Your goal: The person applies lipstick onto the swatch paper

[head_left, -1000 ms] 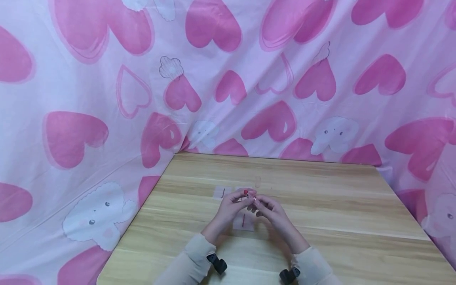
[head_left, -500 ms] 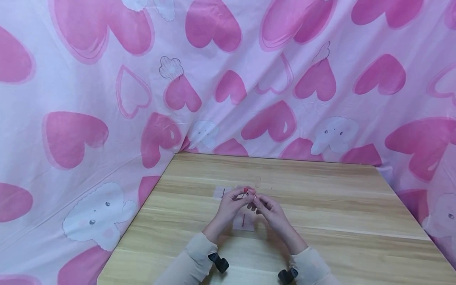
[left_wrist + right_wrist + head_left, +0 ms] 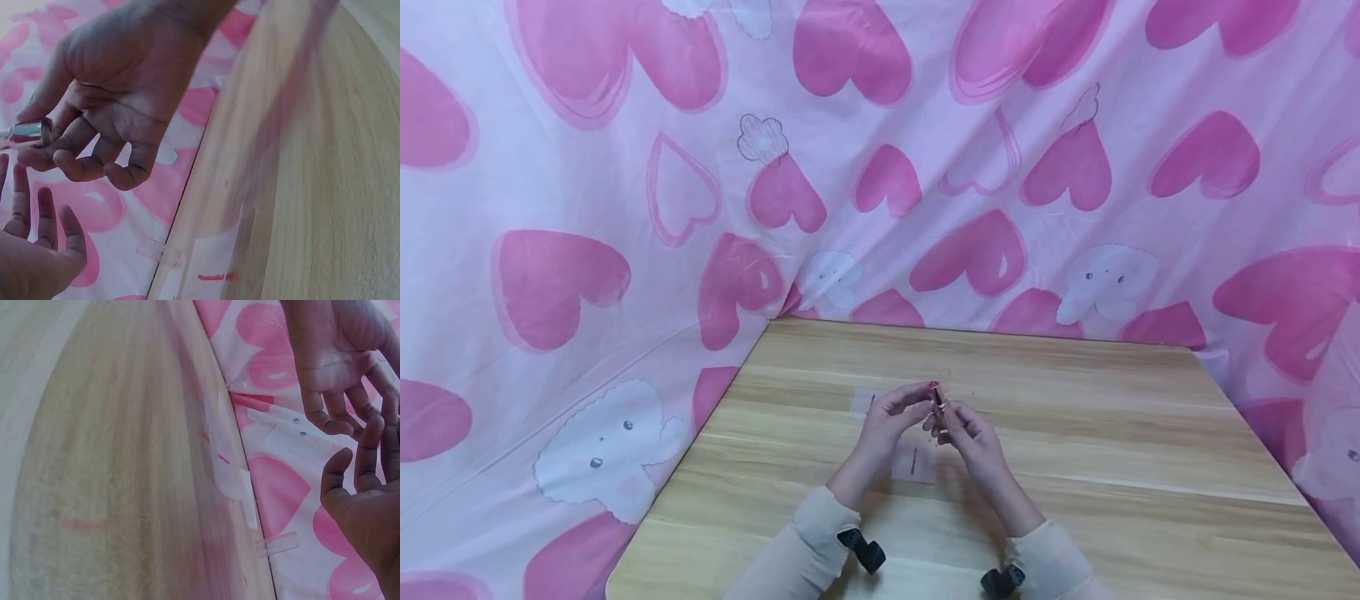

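Note:
A slim metallic lipstick (image 3: pixel 938 400) with a red tip stands nearly upright between the two hands in the head view. My left hand (image 3: pixel 883 429) pinches it with thumb and index finger from the left. From the right, thumb and fingers of my right hand (image 3: pixel 973 437) hold its lower part. In the left wrist view the shiny tube (image 3: pixel 30 132) shows its round end at the left fingertips, while its other end runs out of frame. The right wrist view shows both hands, fingers partly curled; the lipstick itself is out of sight there.
On the wooden table (image 3: pixel 1075 433) lie paper slips with red strokes, one below the hands (image 3: pixel 913 467) and one left of them (image 3: pixel 863 404). A small clear plastic cap (image 3: pixel 280 542) lies beyond the hands. Pink heart-patterned cloth (image 3: pixel 880 183) hangs behind the table.
The lipstick has swung up and slightly right, and more of its tube shows between the fingers. My left fingertips have risen with it; both forearms have barely moved.

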The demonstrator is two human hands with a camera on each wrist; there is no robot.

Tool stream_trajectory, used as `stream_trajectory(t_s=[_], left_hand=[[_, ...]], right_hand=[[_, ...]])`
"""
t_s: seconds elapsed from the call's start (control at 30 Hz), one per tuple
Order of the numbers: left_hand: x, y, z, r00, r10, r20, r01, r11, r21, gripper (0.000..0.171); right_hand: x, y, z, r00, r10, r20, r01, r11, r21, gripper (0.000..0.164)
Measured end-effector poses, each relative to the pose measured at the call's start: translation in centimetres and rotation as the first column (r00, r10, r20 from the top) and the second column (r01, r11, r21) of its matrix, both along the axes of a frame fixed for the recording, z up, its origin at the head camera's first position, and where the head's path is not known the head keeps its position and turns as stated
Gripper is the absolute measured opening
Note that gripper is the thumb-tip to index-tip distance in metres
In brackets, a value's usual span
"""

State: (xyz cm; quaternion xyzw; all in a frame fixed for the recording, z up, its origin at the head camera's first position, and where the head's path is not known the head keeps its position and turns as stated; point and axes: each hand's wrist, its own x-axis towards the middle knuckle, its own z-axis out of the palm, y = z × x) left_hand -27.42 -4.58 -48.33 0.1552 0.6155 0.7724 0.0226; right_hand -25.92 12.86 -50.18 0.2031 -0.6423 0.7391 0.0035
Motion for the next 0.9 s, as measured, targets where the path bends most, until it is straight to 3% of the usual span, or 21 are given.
stream_trajectory(t_s=[0.2, 0.37, 0.57, 0.8, 0.9], left_hand=[[-0.1, -0.2, 0.4, 0.997, -0.038, 0.06, 0.034, 0.998, 0.061, 0.036], [-0.1, 0.0, 0.4, 0.993, -0.113, 0.041, 0.112, 0.993, 0.037, 0.032], [0.2, -0.3, 0.3, 0.96, -0.279, -0.021, 0.28, 0.96, 0.027, 0.03], [0.6, -1.3, -0.2, 0.874, -0.473, -0.116, 0.479, 0.877, 0.031, 0.027], [0.7, -1.6, -0.5, 0.853, -0.508, -0.117, 0.513, 0.858, 0.014, 0.024]], right_hand=[[-0.1, 0.3, 0.3, 0.986, 0.164, 0.009, -0.162, 0.982, -0.102, 0.036], [0.1, 0.4, 0.6, 0.935, 0.354, 0.011, -0.348, 0.924, -0.157, 0.031], [0.3, 0.6, 0.4, 0.839, 0.543, 0.034, -0.52, 0.819, -0.24, 0.035], [0.1, 1.3, -0.2, 0.679, 0.733, 0.042, -0.692, 0.658, -0.297, 0.039], [0.2, 1.5, -0.2, 0.634, 0.771, 0.053, -0.732, 0.621, -0.281, 0.04]])
